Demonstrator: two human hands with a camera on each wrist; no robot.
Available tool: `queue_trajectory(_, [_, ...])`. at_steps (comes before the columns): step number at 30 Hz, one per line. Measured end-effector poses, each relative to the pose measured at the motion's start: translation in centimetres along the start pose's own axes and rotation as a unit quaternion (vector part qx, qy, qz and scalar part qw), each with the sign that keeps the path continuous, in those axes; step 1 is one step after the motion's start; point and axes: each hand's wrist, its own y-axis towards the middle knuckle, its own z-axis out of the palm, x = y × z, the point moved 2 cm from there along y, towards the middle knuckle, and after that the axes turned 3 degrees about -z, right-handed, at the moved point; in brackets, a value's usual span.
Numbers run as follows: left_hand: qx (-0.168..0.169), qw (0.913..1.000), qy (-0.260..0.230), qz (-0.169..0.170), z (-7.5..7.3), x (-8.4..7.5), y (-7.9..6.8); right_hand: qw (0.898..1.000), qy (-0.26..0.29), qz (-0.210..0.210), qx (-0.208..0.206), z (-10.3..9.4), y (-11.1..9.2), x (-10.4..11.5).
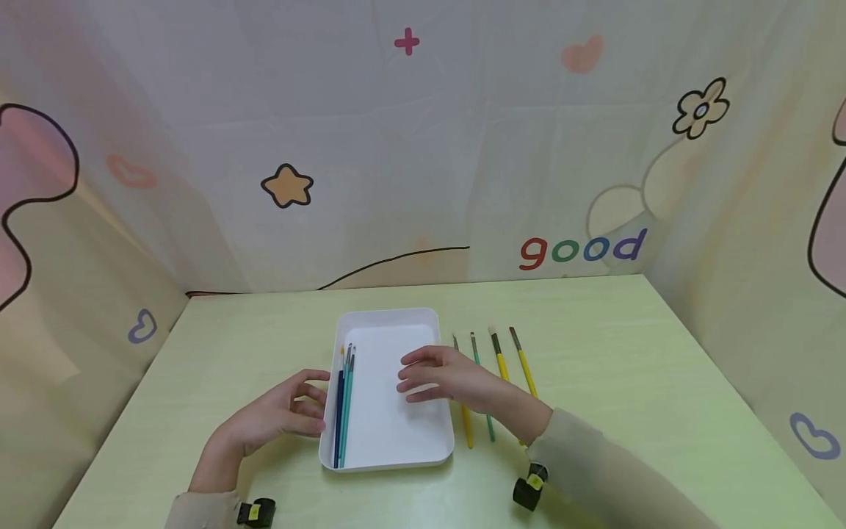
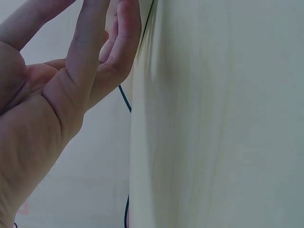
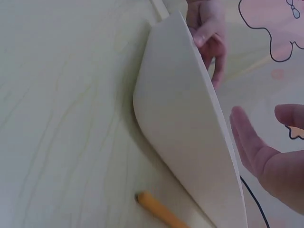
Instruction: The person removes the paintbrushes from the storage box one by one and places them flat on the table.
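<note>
A white tray [image 1: 386, 318] holds a dark blue paintbrush [image 1: 340, 419] and teal paintbrushes [image 1: 346, 411], lying side by side along its left wall. My left hand [image 1: 280, 411] is at the tray's left side, its loosely bent fingers and thumb against the outer edge. Over the right half of the tray hovers my right hand [image 1: 446, 378], fingers spread and relaxed, nothing held. Right of the tray lie a yellow paintbrush [image 1: 466, 430], a teal paintbrush [image 1: 490, 427] and two more yellow paintbrushes [image 1: 524, 365], partly hidden by my right hand and forearm.
The light wooden table [image 1: 661, 382] extends on both sides of the tray. A patterned curtain [image 1: 423, 147] stands behind it and at both sides. Black wrist cameras [image 1: 529, 486] sit on both wrists, close to the tabletop.
</note>
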Motion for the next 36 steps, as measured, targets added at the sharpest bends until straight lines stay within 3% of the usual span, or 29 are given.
queue_trajectory(9, [-0.007,0.9999,0.002,-0.011,0.0,-0.3,0.0,0.999,0.015,0.03,0.015,2.8,1.8,-0.7])
queue_trajectory(20, [0.001,1.0,-0.003,-0.004,0.0,0.2,0.0,0.996,0.063,0.058,0.001,5.2,2.7,-1.7])
queue_trajectory(29, [0.008,0.9999,-0.006,0.001,0.1,0.1,0.1,0.992,0.102,0.076,0.004,6.3,3.6,-1.6])
queue_trajectory(36, [0.009,1.0,-0.004,0.003,0.0,0.0,0.1,0.987,0.146,0.063,0.017,6.9,4.5,-1.9])
